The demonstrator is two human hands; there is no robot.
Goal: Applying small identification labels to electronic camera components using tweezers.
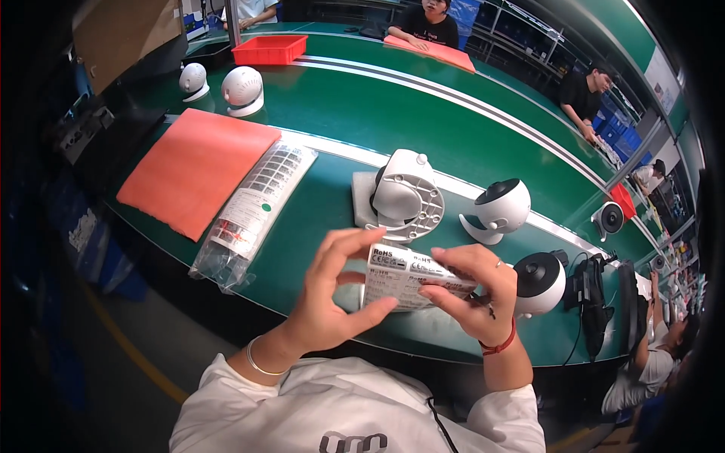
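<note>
Close in front of my chest, a strip of white printed labels point(393, 285) is held up, bent back at its right side. My left hand point(330, 291) grips its left edge between thumb and fingers. On the right part, my right hand point(483, 291) pinches the strip with thumb and forefinger. Just beyond lies a white ball-shaped camera point(411, 195), its ribbed base toward me, beside a pale block point(364, 198). To its right stands another white camera with a black front point(504, 205). A third one point(538, 283) sits next to my right hand.
An orange foam sheet point(198, 167) and a plastic-bagged stack of labels point(257, 200) lie on the green bench at left. Two white cameras point(242, 89) stand behind them, near a red bin point(269, 50). Black cables point(593, 302) lie at right. Other people work across the bench.
</note>
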